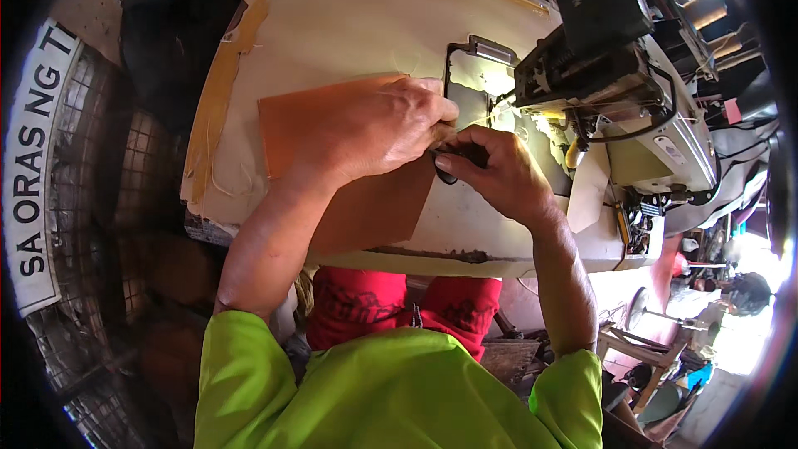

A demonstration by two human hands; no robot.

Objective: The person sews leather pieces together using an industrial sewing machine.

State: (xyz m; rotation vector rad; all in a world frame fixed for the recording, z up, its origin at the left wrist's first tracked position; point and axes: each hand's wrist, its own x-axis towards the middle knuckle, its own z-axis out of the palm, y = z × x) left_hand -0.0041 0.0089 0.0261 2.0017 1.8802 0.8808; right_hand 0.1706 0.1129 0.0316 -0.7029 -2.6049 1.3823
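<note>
A flat orange-brown sheet (pixel 370 212), which looks like leather or leatherette, lies on the sewing table under my hands. My left hand (pixel 395 125) rests across it, its fingers closed in a pinch at the sheet's right edge. Close against those fingertips, my right hand (pixel 503 170) is closed on a small black tool with a rounded, loop-like end (pixel 446 175); its working end is hidden between the hands. Just beyond my fingers stands a sewing machine (pixel 603 75), its lamp lighting the needle area and the metal plate.
The pale, worn tabletop (pixel 332 25) has brown tape along its edge and loose threads on it. A light brown piece (pixel 589 187) hangs by the machine's right side. A small box of tools (pixel 640 229) sits at the right. A wire grille (pixel 79 158) stands to the left.
</note>
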